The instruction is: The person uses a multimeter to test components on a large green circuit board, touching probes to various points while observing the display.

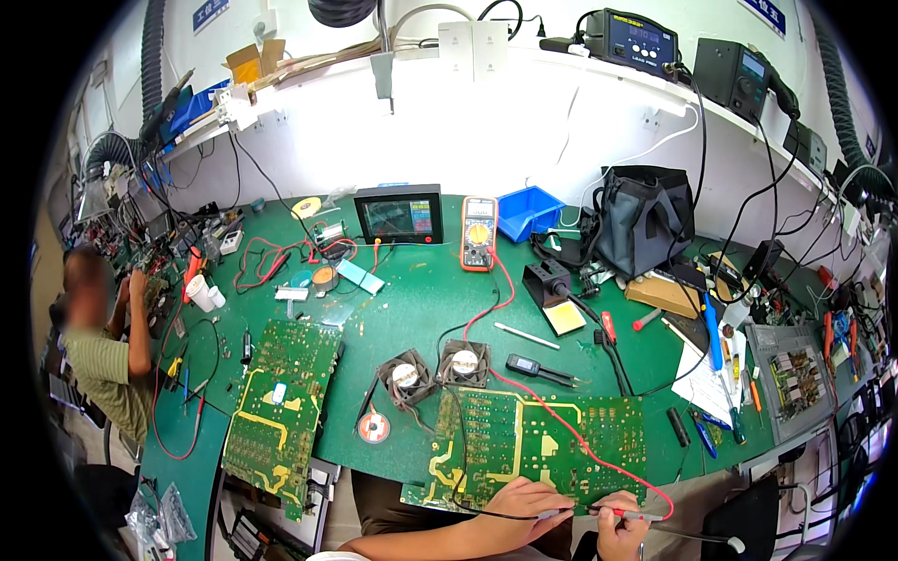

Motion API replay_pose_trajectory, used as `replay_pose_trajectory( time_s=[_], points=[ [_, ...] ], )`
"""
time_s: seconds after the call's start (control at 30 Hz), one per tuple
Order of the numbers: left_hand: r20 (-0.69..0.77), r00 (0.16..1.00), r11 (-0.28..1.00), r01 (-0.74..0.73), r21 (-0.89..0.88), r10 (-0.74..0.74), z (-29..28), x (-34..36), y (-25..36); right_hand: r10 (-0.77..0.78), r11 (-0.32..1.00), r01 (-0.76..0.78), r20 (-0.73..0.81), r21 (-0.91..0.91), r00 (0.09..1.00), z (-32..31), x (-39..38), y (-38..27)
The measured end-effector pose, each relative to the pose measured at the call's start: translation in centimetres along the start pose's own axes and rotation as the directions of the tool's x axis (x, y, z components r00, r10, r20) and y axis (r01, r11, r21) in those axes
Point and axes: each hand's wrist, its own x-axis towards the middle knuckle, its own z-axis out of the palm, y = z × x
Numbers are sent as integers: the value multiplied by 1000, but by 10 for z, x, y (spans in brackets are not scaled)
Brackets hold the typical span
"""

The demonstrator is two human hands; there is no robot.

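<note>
My left hand [520, 508] is closed around a black test probe [549, 513], over the near edge of a large green circuit board [488, 438]. Just to its right, my right hand [619, 525] pinches a red test probe [640, 515]. The two probe tips come close together at the board's front edge; whether they touch it is too small to tell. Red and black leads run back to an orange multimeter [478, 234]. Two small fans [465, 362] with black frames rest beside the board's far edge.
A second green board [281, 402] overhangs the table at left. A screen device [399, 214], blue bin [529, 213] and grey bag [645, 220] stand at the back. A soldering iron stand [554, 294] and tools lie right. Another person [108, 365] works far left.
</note>
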Motion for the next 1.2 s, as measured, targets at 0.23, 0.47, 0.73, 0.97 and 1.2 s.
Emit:
replay_pose_trajectory(
  time_s=[0.23, 0.47, 0.73, 0.97, 1.2],
  points=[
    [-3, 1000, 1000, -10, 12, 10, 1, -1, -2, -97, 995, 96, -15, -37, 995, 1, 0, 13],
    [-2, 1000, 1000, 25, 5, -25, 2, -2, 0, -145, 989, 145, -19, -34, 989, 1, 2, 6],
    [5, 1000, 999, 30, -11, -30, 0, -1, 1, -117, 993, 116, -33, -22, 993, 2, 1, 8],
    [2, 1000, 1000, 24, 1, -24, 0, -1, 1, -116, 993, 115, -9, -29, 993, 0, 0, 13],
    [5, 999, 999, 37, 2, -37, 1, -2, 1, -346, 931, 349, -46, 105, 937, 7, 19, 16]
  ],
)
